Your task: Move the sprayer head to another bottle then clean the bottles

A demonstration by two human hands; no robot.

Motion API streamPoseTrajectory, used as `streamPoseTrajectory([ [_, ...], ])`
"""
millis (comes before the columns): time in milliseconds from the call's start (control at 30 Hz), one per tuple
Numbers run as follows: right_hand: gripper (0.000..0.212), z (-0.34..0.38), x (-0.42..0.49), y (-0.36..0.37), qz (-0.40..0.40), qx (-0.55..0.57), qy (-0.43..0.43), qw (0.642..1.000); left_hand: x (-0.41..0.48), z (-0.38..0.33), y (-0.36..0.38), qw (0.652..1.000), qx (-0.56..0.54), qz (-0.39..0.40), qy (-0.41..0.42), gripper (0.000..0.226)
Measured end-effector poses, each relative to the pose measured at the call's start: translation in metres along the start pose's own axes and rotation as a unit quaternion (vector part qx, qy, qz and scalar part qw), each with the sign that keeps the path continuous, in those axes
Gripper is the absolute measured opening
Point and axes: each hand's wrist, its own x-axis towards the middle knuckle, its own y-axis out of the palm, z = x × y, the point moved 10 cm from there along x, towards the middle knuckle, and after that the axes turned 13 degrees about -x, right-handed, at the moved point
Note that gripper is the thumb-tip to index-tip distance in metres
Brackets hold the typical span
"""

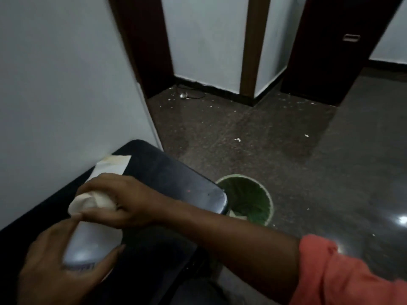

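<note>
The left hand (55, 260) is wrapped around the lower body of a pale translucent bottle (92, 241), while the right hand (130, 201) clamps a wad of white cloth (88, 202) over its top. Held above the dark table (176, 183), the blurred bottle tilts, its long axis running from lower left up toward the cloth. A green wastebasket (248, 199) stands just beyond the table's corner.

Dim, soft-focus wide-angle view; glare on floor (403, 220), hands motion-blurred.
</note>
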Motion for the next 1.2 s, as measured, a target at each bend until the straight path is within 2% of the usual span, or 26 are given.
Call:
streamPoseTrajectory([
  [100,0.028,-0.029,-0.017,-0.055,-0.011,-0.015,0.026,0.999,0.015,-0.057,0.024,0.998,-0.034,-0.042,0.041,0.096],
  [200,0.037,-0.067,-0.043,-0.102,0.047,0.062,0.112,0.991,0.028,-0.134,0.056,0.988,-0.057,-0.092,0.105,0.090],
  [333,0.041,-0.114,-0.086,-0.174,0.034,0.090,0.197,0.976,0.052,-0.195,0.122,0.981,-0.144,-0.045,0.118,0.088],
  [467,0.033,-0.145,-0.120,-0.235,0.049,-0.020,0.210,0.976,0.059,-0.241,0.179,0.971,-0.175,0.024,0.163,0.081],
  [567,0.046,-0.159,-0.137,-0.257,0.097,-0.156,0.195,0.963,0.057,-0.253,0.214,0.965,-0.184,0.077,0.168,0.085],
  [633,0.051,-0.163,-0.142,-0.257,0.135,-0.218,0.178,0.950,0.054,-0.255,0.231,0.963,-0.182,0.094,0.172,0.088],
  [733,0.046,-0.173,-0.144,-0.248,0.186,-0.254,0.178,0.932,0.054,-0.251,0.252,0.966,-0.181,0.109,0.149,0.095],
  [867,0.038,-0.199,-0.145,-0.235,0.207,-0.317,0.181,0.908,0.060,-0.241,0.273,0.972,-0.149,0.142,0.112,0.111],
  [1033,0.042,-0.240,-0.159,-0.212,0.235,-0.402,0.199,0.862,0.069,-0.236,0.258,0.973,-0.109,0.152,0.133,0.097],
  [1133,0.044,-0.261,-0.162,-0.193,0.248,-0.397,0.206,0.859,0.065,-0.233,0.242,0.973,-0.091,0.157,0.145,0.092],
  [1200,0.046,-0.278,-0.167,-0.177,0.284,-0.397,0.218,0.845,0.063,-0.225,0.223,0.971,-0.068,0.165,0.156,0.090],
])
